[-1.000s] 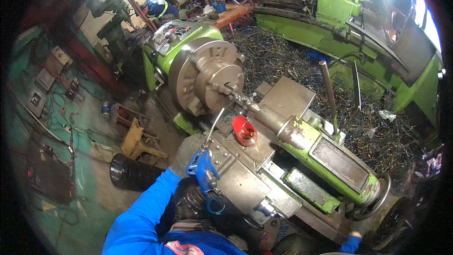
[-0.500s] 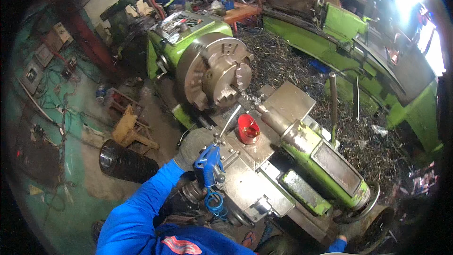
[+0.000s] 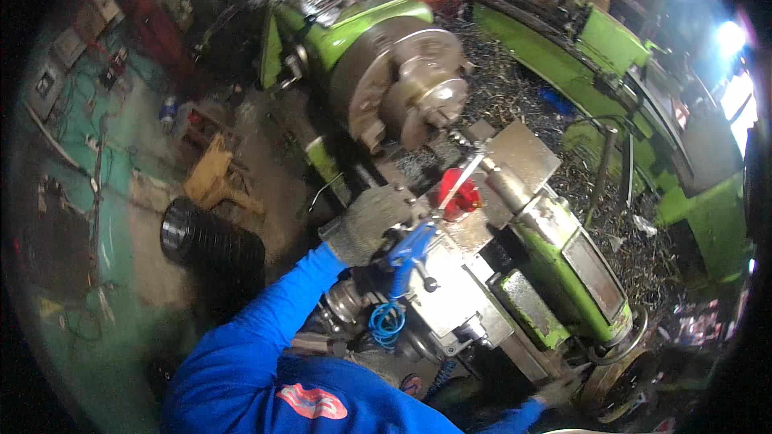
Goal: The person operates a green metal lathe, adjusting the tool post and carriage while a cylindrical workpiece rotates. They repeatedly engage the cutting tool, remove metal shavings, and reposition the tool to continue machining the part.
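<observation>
My left hand (image 3: 368, 227), in a grey knitted glove, is wrapped round a blue air blow gun (image 3: 412, 247). Its thin metal nozzle slants up past a red cup (image 3: 460, 201) that stands on the lathe's carriage. A coiled blue hose (image 3: 388, 323) hangs below the gun. Beyond the cup, the big lathe chuck (image 3: 402, 84) has a round metal workpiece (image 3: 438, 96) in its jaws. Low on the right, my gloved right hand (image 3: 559, 390) is by the tailstock end, close to a round rim (image 3: 615, 394); its fingers are too blurred to read.
The green tailstock (image 3: 575, 265) with its handwheel (image 3: 631, 345) lies to the right. Metal shavings (image 3: 515, 84) cover the floor behind the lathe. A wooden stool (image 3: 213, 177) and a black ribbed cylinder (image 3: 213, 241) stand at left. Another green machine (image 3: 611, 40) is at the back right.
My left hand has moved right and slightly up with the blow gun, whose nozzle now passes over the cup. My right hand shows more fully. The view has shifted.
</observation>
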`<action>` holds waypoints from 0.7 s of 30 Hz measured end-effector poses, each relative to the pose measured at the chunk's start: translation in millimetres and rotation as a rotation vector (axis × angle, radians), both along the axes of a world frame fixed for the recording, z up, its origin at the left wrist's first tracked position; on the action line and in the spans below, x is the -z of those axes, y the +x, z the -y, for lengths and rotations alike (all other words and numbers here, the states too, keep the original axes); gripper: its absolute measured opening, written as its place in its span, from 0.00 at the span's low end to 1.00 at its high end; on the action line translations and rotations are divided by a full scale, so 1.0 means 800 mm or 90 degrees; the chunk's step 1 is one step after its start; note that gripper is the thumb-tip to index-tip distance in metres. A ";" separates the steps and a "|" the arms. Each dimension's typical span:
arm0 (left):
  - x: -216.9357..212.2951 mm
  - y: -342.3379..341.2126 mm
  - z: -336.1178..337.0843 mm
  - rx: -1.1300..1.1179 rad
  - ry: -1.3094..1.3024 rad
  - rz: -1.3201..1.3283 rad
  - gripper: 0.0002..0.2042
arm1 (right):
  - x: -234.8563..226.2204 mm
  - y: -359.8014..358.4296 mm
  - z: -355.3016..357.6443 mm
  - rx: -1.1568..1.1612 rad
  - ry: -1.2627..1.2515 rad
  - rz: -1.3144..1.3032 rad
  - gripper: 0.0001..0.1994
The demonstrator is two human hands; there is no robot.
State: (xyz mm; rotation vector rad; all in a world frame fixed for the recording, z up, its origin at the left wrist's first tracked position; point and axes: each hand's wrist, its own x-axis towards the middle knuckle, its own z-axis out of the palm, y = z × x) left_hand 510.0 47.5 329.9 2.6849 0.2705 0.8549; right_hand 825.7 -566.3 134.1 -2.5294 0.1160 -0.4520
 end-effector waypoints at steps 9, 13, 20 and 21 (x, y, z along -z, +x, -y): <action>0.019 -0.005 -0.011 0.003 -0.040 0.110 0.21 | -0.105 -0.223 -0.276 -0.115 0.024 0.215 0.24; 0.010 -0.027 -0.021 0.059 -0.086 0.224 0.20 | -0.264 -0.261 -0.457 -0.380 0.254 0.291 0.22; 0.034 -0.195 -0.095 0.043 -0.257 0.300 0.17 | -0.251 -0.240 -0.540 -0.329 0.230 0.003 0.20; 0.068 -0.220 -0.110 0.015 -0.278 0.239 0.16 | -0.252 -0.246 -0.546 -0.289 0.317 -0.027 0.19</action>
